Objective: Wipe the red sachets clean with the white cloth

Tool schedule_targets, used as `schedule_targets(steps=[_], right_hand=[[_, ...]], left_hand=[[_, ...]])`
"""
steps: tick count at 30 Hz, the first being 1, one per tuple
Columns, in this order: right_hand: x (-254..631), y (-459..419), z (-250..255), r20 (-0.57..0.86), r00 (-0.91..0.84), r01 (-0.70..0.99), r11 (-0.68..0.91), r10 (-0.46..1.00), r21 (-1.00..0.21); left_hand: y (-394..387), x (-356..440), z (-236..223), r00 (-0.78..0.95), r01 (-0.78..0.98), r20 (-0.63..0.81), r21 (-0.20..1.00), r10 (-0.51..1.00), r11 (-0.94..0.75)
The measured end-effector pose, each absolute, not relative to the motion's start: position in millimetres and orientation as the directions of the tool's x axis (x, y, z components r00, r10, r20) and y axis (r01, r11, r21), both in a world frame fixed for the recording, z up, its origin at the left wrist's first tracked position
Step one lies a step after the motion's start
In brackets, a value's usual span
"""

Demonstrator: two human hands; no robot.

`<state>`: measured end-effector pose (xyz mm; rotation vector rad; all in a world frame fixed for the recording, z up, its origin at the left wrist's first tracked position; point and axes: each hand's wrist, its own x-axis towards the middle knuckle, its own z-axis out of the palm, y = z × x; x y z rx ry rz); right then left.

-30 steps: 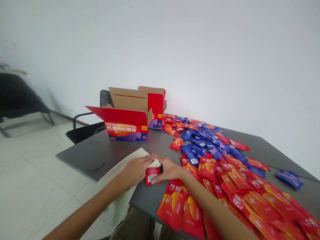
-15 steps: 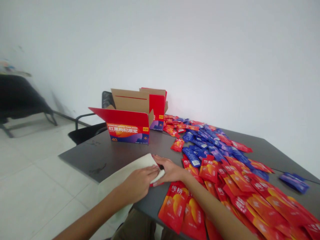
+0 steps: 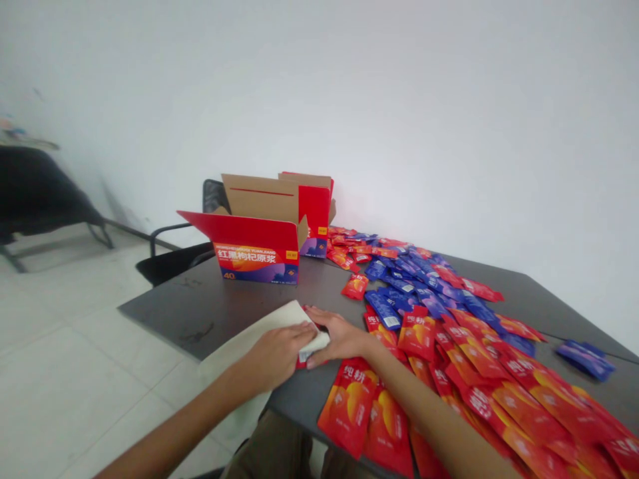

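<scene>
Cream cloth over mostly hidden red pouch, on table

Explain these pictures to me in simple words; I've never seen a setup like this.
There is no machine here: these are a person's two bare hands. Every picture comes from one camera worn on that person's head, looking forward and down, so you see roughly what they see.

The left hand holds a pale cloth, which hangs over the near edge of the dark table. The fingers and thumb of the right hand are around a small red packet, mostly hidden under the cloth and hands.

To the right lie many loose red packets and blue packets. Farther back stand two open cardboard boxes.
</scene>
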<state>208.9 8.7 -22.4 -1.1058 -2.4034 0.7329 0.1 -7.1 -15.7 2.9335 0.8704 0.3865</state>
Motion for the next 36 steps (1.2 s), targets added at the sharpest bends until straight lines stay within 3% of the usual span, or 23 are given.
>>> schedule_targets(steps=[4,10,15,21,26,32,36], right_hand=[[210,8,-23,0.131,-0.593,0.587,0.538,0.794,-0.605],[210,9,-23,0.139,-0.634,0.565,0.579,0.760,-0.588],[209,7,-20,0.115,-0.595,0.591,0.530,0.796,-0.609],[209,8,-22,0.120,-0.616,0.580,0.552,0.778,-0.599],[210,9,-22,0.126,-0.604,0.578,0.542,0.787,-0.610],[210,9,-24,0.136,-0.618,0.570,0.560,0.774,-0.601],[209,7,-21,0.123,-0.600,0.586,0.538,0.791,-0.606]], left_hand=[[4,0,-10,0.718,0.647,0.219,0.139,0.661,-0.749],[-13,2,-13,0.840,0.468,0.240,0.132,0.487,-0.873],[5,0,-7,0.731,0.626,0.226,0.151,0.643,-0.765],[-14,0,-14,0.851,0.466,0.212,0.121,0.481,-0.877],[5,-3,-11,0.724,0.640,0.223,0.137,0.653,-0.756],[-9,-2,-19,0.852,0.458,0.231,0.109,0.470,-0.882],[1,-3,-11,0.743,0.627,0.195,0.131,0.640,-0.768]])
